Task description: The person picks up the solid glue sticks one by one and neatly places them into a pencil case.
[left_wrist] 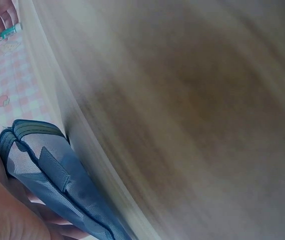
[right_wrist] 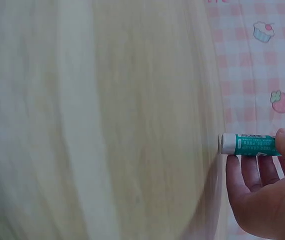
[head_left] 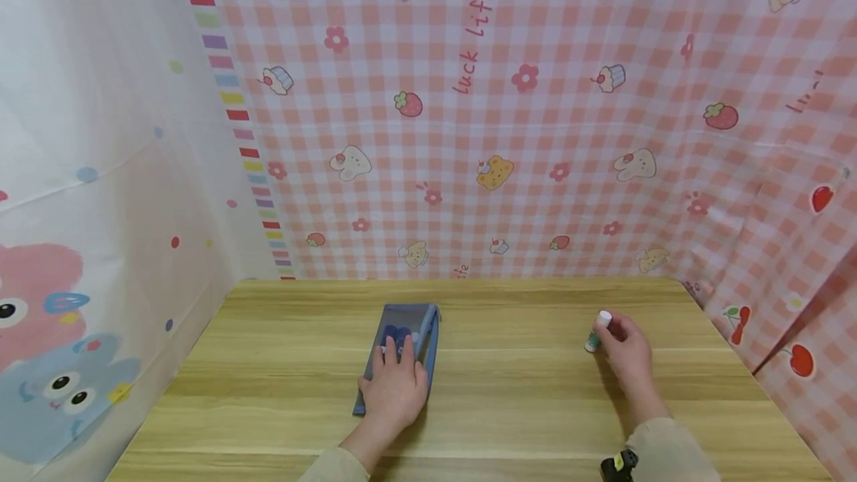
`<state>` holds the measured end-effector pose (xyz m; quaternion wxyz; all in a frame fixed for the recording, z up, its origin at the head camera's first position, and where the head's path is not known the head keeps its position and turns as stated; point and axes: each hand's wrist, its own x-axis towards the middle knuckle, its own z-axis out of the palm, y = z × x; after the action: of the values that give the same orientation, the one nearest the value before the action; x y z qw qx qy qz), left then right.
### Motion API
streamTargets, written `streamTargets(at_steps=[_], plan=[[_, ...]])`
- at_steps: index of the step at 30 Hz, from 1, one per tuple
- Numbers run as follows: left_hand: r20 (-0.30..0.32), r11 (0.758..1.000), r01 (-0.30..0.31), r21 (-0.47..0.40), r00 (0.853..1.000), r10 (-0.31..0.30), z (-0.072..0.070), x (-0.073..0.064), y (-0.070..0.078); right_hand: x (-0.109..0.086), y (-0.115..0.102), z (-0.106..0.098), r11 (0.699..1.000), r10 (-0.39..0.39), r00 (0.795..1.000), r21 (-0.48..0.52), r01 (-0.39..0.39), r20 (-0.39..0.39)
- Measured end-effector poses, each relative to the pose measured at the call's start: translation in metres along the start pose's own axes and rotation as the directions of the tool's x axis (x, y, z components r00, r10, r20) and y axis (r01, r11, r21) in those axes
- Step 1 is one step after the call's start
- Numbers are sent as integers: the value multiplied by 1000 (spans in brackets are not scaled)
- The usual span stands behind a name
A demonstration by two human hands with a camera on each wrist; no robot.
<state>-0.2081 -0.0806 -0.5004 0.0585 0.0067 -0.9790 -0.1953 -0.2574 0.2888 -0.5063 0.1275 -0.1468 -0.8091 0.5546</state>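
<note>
A blue mesh zip pouch (head_left: 410, 312) lies on the table left of centre, with dark blue items (head_left: 396, 334) showing through the mesh. My left hand (head_left: 396, 389) rests on it, fingers spread and pointing away from me. In the left wrist view, the two edge strips of the pouch (left_wrist: 57, 172) stand parted at one end. Well to the right, my right hand (head_left: 629, 355) pinches a green glue stick (head_left: 594, 339) with white ends between thumb and fingers. The right wrist view shows the glue stick (right_wrist: 255, 145) with one white end at the tabletop.
The wood-grain table (head_left: 509, 422) stretches between and around both hands. A pink checked cloth (head_left: 469, 132) hangs behind the table and along the right side. On the left hangs a white cloth (head_left: 134, 192) with cartoon prints.
</note>
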Motion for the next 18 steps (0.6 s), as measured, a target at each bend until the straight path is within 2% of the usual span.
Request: streamTargets(at_steps=[10, 18], plan=[[-18, 1000, -7, -7, 1000, 7, 1, -1, 0, -6, -12, 22, 995, -29, 998, 96, 23, 62], [-13, 1000, -3, -6, 1000, 3, 0, -1, 1, -16, -26, 44, 984, 4, 991, 175, -28, 135]])
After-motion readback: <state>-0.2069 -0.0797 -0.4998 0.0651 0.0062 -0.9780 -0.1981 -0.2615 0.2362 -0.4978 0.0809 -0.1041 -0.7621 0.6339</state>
